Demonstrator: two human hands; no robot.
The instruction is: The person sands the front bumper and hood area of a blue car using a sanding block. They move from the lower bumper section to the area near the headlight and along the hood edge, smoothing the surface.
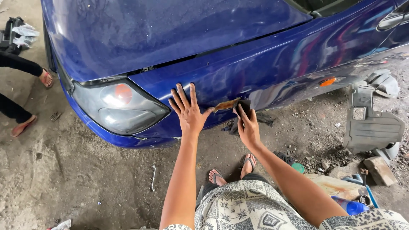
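A blue car's front fender [272, 64] fills the upper view, with its grey headlight [119, 108] at the left. My left hand [187, 110] lies flat on the fender with fingers spread, holding nothing. Just to its right, my right hand [247, 125] presses a dark folded piece of abrasive sheet or cloth [238, 106] against the fender's lower edge by the wheel arch. A brownish smear shows on the paint between the two hands. My feet in sandals [232, 170] rest on the ground below.
A wrench [153, 178] lies on the concrete floor at the left. A grey plastic car panel [372, 125], a brick [380, 170], a blue bottle [351, 207] and small clutter sit at the right. Another person's legs and sandalled feet [25, 102] stand at the far left.
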